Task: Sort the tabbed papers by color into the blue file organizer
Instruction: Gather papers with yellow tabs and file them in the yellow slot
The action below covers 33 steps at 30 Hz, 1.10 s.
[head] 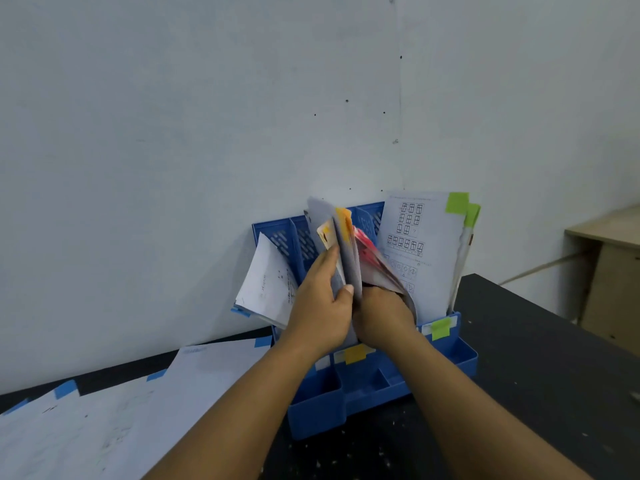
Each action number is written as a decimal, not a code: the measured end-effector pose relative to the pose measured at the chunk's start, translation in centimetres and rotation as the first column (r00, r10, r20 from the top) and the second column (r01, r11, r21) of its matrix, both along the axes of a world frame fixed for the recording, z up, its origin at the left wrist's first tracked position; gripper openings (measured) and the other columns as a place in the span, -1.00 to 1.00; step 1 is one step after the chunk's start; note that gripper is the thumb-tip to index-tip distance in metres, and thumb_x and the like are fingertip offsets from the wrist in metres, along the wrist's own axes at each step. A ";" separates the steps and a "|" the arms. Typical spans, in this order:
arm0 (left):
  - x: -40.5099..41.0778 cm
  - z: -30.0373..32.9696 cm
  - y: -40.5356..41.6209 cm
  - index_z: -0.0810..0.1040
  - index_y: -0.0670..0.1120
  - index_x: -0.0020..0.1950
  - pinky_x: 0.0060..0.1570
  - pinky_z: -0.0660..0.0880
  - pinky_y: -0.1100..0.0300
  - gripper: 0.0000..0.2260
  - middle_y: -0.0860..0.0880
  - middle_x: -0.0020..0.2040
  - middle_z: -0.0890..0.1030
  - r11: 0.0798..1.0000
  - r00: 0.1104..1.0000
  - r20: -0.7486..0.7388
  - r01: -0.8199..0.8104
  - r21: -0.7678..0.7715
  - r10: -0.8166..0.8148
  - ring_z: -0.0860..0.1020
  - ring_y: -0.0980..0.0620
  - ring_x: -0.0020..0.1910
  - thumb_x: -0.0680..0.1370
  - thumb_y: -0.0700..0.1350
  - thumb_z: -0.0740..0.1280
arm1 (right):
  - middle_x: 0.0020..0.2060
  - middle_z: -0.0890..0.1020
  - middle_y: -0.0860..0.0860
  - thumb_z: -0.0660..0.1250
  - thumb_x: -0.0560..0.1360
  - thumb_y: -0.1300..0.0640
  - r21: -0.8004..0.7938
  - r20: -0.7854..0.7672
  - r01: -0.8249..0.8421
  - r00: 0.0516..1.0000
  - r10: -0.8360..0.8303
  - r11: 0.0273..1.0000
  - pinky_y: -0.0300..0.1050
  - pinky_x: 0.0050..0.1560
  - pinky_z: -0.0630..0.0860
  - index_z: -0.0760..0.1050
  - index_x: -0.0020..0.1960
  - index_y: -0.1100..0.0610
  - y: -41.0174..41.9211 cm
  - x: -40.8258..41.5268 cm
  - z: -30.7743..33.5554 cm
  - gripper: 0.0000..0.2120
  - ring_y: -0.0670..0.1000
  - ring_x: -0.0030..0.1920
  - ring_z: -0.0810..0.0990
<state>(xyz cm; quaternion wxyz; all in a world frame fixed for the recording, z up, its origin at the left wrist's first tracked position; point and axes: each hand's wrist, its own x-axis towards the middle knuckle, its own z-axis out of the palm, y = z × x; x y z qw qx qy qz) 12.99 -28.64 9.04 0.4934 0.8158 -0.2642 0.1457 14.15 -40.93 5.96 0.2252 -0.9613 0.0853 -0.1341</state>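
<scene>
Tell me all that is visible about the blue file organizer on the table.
The blue file organizer looks like moulded plastic. It stands upright on the dark table against the white wall, with tall slotted dividers at the back and low open trays in front. Yellow and green colour labels are stuck on its front ledge. Green-tabbed papers stand in the right compartment; a white sheet leans out at the left. Both hands, left and right, hold papers in the middle.
</scene>
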 end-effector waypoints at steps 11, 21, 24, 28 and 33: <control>-0.2 -0.5 -0.9 0.14 0.18 0.54 0.44 0.28 0.04 -0.39 0.29 0.45 0.22 0.999 0.999 -0.004 0.041 0.012 -0.041 0.25 0.17 0.46 0.58 -0.20 0.28 | 0.01 0.49 0.01 0.25 0.47 0.03 0.180 0.440 0.125 0.877 -0.194 0.976 -0.03 -0.17 0.49 0.07 0.51 -0.14 -2.8 -2.8 0.8 -0.33 0.08 -0.09 0.53; -0.6 -0.5 -1.7 -0.25 0.23 0.53 0.27 0.20 0.27 -0.19 0.16 0.54 0.17 0.995 0.998 -0.048 0.051 0.083 -0.048 0.32 0.33 0.32 0.58 -0.18 0.29 | -0.09 0.59 0.18 0.20 0.59 0.23 0.341 0.351 0.070 0.916 -0.196 0.937 -0.11 -0.28 0.44 0.28 0.44 -0.17 -5.0 -1.4 1.0 -0.50 0.08 -0.26 0.52; -0.1 0.1 -2.1 -0.07 0.15 0.57 0.42 0.09 0.23 -0.30 0.17 0.56 0.10 0.995 0.999 0.004 0.042 0.089 -0.043 0.12 0.18 0.51 0.59 -0.17 0.28 | -0.39 0.48 0.03 0.20 0.58 0.24 0.396 0.477 0.004 0.854 -0.209 0.918 -0.20 -0.41 0.33 0.31 0.43 -0.19 -4.3 -1.3 0.9 -0.49 -0.04 -0.41 0.44; 0.0 0.4 -2.4 -0.03 0.17 0.56 0.50 0.02 0.16 -0.32 0.18 0.57 0.03 0.985 0.995 -0.004 0.099 0.144 -0.099 0.05 0.17 0.53 0.59 -0.18 0.27 | -0.26 0.55 0.09 0.14 0.60 0.21 0.358 0.347 0.102 0.908 -0.234 0.928 -0.12 -0.37 0.42 0.27 0.44 -0.16 -4.5 -1.0 0.7 -0.52 0.05 -0.32 0.49; 0.3 -0.4 -2.1 -0.08 0.18 0.57 0.34 0.17 0.22 -0.30 0.10 0.56 0.15 0.985 0.992 -0.107 0.083 0.150 -0.067 0.21 0.07 0.49 0.59 -0.15 0.28 | 0.36 0.40 0.07 0.17 0.56 0.25 0.067 0.293 0.159 0.941 -0.172 0.985 0.05 -0.02 0.51 0.17 0.50 -0.06 -4.8 -1.2 0.4 -0.45 0.17 0.14 0.52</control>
